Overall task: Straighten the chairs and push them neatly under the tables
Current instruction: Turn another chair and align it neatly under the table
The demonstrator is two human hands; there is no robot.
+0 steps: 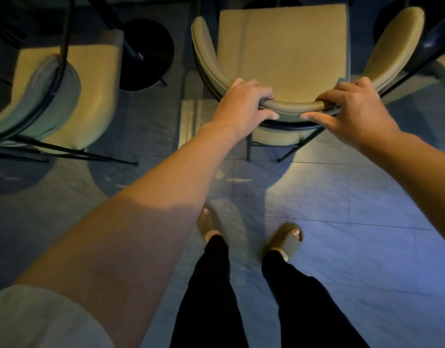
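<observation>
Nearest to us, below the chair we were working on, our two feet in olive open-toed rubber slides (pixel 288 238) stood on the pale grey tiled floor (pixel 354 197), under black trousers (pixel 211 285). A light short sleeve (pixel 35 320) covered the upper part of our left arm.

Ahead of the feet stood the beige padded chair with a curved backrest and thin black metal legs (pixel 284 51). Our left hand (pixel 244 104) gripped the top of its backrest, fingers curled over the rail and thumb pressed against the near face. Our right hand (pixel 352 109) held the same rail just beside it, fingers hooked over the top and thumb beneath, so both hands were closed around the padded rim. The chair's seat pointed away from us, its far edge reaching into the dark at the top of the view.

To the left of that chair, well apart from it, stood a second beige padded chair with a black frame (pixel 55 91), turned at an angle. Between the two chairs, farther back, sat a round black table base (pixel 146 54) with a dark post rising from it.
</observation>
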